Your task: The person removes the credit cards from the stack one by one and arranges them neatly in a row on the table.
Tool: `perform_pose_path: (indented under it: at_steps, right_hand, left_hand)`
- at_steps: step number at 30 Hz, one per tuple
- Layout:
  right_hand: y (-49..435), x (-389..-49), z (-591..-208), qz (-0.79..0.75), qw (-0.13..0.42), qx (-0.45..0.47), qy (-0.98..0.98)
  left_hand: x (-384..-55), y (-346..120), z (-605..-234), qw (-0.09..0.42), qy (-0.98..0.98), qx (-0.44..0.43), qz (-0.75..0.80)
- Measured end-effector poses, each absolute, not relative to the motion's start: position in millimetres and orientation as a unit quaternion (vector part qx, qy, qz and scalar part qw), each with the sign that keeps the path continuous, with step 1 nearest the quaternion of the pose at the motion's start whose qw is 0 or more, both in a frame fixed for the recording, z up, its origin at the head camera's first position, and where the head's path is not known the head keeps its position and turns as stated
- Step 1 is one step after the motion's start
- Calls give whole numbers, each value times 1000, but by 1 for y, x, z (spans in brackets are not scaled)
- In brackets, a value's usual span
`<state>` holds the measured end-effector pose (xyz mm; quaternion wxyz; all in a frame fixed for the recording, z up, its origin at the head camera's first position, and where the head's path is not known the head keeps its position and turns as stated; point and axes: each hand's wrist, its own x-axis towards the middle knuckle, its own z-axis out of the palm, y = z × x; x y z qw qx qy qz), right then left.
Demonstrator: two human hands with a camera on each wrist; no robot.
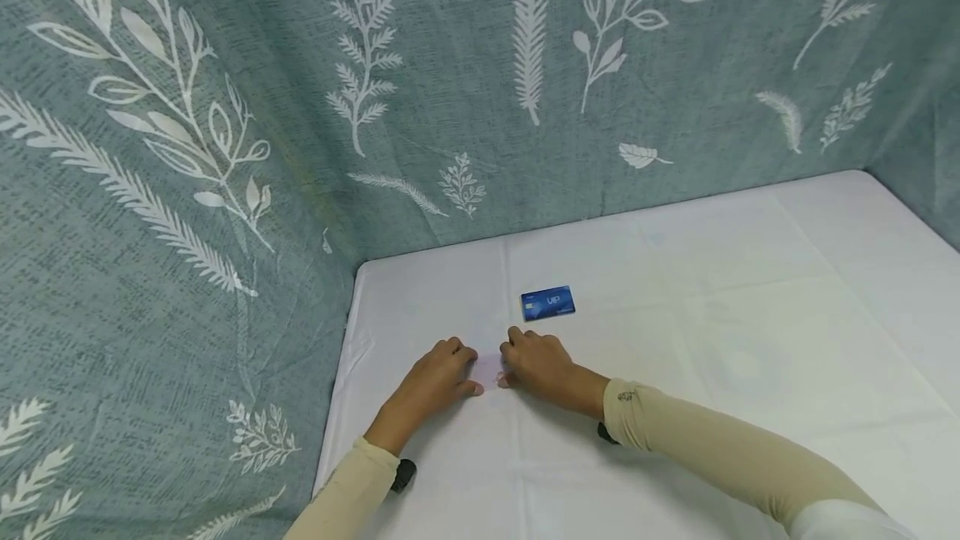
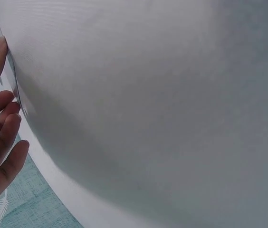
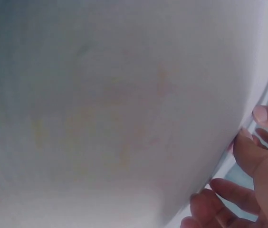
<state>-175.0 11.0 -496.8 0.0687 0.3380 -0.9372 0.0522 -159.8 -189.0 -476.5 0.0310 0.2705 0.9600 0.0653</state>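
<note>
A small pale pink, see-through flat piece (image 1: 488, 370) lies low over the white table between my two hands; its exact kind is unclear. My left hand (image 1: 435, 377) pinches its left side with bent fingers and thumb. On the right side, my right hand (image 1: 542, 367) holds it in the same way, covering that edge. A blue card (image 1: 548, 303) printed "VIP" lies flat just beyond the right hand, apart from it. Both wrist views show the fingers only at the frame edge, with the piece seen thinly or hidden there.
The white cloth-covered table (image 1: 750, 315) stretches far to the right, with faint fold lines. A grey-green curtain (image 1: 450, 90) with white leaf patterns stands along the back and left edges. A dark wrist device (image 1: 403, 476) sits under the left forearm.
</note>
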Motion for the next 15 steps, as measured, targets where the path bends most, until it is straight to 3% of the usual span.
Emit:
perform_pose_path:
  at_steps: [10, 15]
  right_hand:
    - [19, -173, -492, 64, 79, 348, -932]
    - [27, -174, -490, 64, 83, 356, -929]
  left_hand:
    - [-163, -189, -472, 64, 956, 281, 52]
    - [-164, -189, -473, 57, 951, 299, 50]
